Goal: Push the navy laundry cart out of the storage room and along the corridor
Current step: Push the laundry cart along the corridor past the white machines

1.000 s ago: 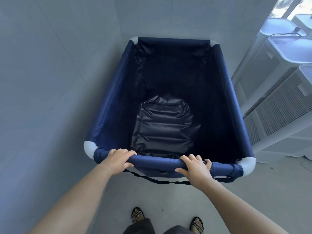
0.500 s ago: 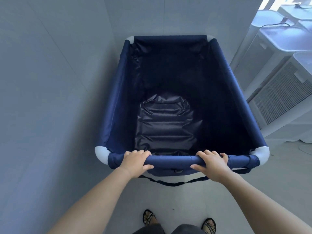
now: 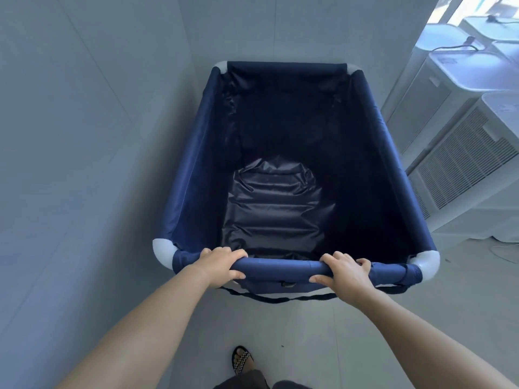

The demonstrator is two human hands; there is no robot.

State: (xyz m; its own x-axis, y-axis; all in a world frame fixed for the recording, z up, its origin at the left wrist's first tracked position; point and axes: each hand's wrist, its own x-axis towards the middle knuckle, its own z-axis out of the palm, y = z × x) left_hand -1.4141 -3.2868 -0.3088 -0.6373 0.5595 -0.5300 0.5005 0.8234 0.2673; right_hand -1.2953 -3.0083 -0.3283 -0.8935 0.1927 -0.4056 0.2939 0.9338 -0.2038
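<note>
The navy laundry cart (image 3: 191, 175) fills the middle of the head view, a fabric bin with white corner joints and a shiny dark bottom, nothing inside it. My left hand (image 3: 222, 265) wraps the padded near rail left of centre. My right hand (image 3: 346, 272) grips the same rail right of centre. A black strap hangs below the rail. The cart's wheels are hidden.
A grey wall (image 3: 70, 164) runs close along the cart's left side and meets another wall just beyond its far end. White appliances with vent grilles (image 3: 463, 175) stand to the right. Grey tiled floor (image 3: 463, 282) lies at lower right. One sandalled foot (image 3: 241, 359) shows below.
The cart has shifted to the right in view and nearer the white appliances. Both hands kept their grip on the rail. Only one foot shows now.
</note>
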